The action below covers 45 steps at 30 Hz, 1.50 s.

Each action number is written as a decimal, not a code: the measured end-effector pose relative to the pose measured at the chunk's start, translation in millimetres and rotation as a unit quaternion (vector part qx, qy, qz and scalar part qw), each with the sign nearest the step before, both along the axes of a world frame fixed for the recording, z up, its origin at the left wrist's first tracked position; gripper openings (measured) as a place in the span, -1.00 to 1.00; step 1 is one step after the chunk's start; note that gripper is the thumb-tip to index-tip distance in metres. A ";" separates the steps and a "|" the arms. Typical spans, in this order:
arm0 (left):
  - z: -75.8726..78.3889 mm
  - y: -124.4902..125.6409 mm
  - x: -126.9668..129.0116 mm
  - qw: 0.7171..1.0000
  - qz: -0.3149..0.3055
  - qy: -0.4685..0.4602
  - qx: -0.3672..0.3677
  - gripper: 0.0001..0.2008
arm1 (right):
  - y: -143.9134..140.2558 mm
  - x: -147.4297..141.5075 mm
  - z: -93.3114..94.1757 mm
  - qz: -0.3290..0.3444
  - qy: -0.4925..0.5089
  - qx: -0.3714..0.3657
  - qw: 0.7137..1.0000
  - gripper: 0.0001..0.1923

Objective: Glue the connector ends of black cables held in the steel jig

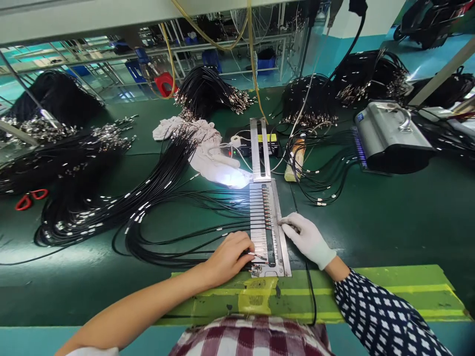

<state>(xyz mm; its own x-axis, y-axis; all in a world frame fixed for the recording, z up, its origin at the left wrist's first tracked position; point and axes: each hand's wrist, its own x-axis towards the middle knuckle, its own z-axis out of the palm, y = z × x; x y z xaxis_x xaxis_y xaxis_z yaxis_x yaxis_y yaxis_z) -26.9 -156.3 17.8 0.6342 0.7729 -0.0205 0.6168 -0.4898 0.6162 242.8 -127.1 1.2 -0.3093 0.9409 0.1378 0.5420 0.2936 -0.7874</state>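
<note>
A slotted metal fixture lies in front of me, with several thin black cables set side by side in its slots. Their connector ends line up along the narrow opening. My bare left hand rests by the fixture's near left part, thumb and fingers pinched on a black cable whose small metal end points right. My right hand, in a white glove, is closed in a pinch at the fixture's right edge; whatever is between its fingertips is too small to make out. More cable ends lie under my left hand.
A cable bundle sweeps left to a white cloth. Behind the fixture sit a second slotted metal plate and a black box. Red-handled scissors lie left; a silver-topped machine stands right. Yellow hoses hang overhead.
</note>
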 end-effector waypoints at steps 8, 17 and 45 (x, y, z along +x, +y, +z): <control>8.0 -3.9 -68.0 0.988 0.105 0.080 0.079 -0.97 | 0.3 -0.5 -1.8 -0.007 0.002 0.004 1.000 -0.83; -9.2 3.6 -23.8 0.994 0.029 0.000 0.104 -0.87 | 1.1 -1.3 -0.8 -0.007 -0.007 0.012 1.000 -0.82; -6.0 51.1 -19.3 0.980 -0.147 0.005 0.130 -0.62 | 4.5 -2.8 2.1 -0.007 -0.030 0.001 1.000 -0.81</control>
<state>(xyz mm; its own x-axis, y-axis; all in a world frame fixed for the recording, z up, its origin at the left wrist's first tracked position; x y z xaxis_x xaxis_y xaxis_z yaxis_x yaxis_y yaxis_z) -46.3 -105.2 11.8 0.8314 0.5360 0.1463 0.4301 -0.7875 0.4415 240.0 -122.6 3.2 -0.3040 0.9449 0.1217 0.5918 0.2874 -0.7531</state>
